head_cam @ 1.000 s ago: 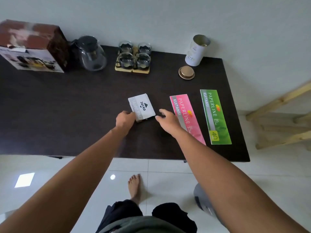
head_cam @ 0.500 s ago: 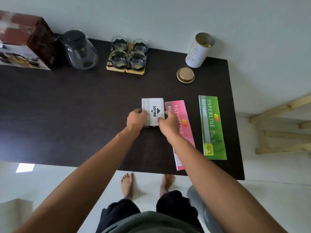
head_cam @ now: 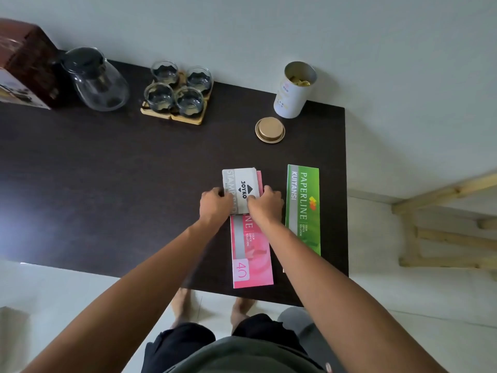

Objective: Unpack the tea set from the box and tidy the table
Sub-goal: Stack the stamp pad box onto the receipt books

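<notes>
A white stamp pad box (head_cam: pixel 240 181) lies on the far end of the pink receipt book (head_cam: pixel 251 254) on the dark table (head_cam: pixel 121 184). My left hand (head_cam: pixel 215 205) grips its left side and my right hand (head_cam: pixel 266 204) grips its right side. A green receipt book (head_cam: pixel 304 208) lies just right of the pink one. At the back stand a glass teapot (head_cam: pixel 95 79), several glass cups on wooden coasters (head_cam: pixel 177 92) and the brown tea set box (head_cam: pixel 24 65) at the far left.
A white tin (head_cam: pixel 294 90) stands open at the back right with its gold lid (head_cam: pixel 269 129) lying in front of it. A wooden frame (head_cam: pixel 443 224) stands beyond the table's right edge. My bare feet show below the near edge.
Both hands slid the stamp pad box to the right, from bare table onto the far end of the pink receipt book.
</notes>
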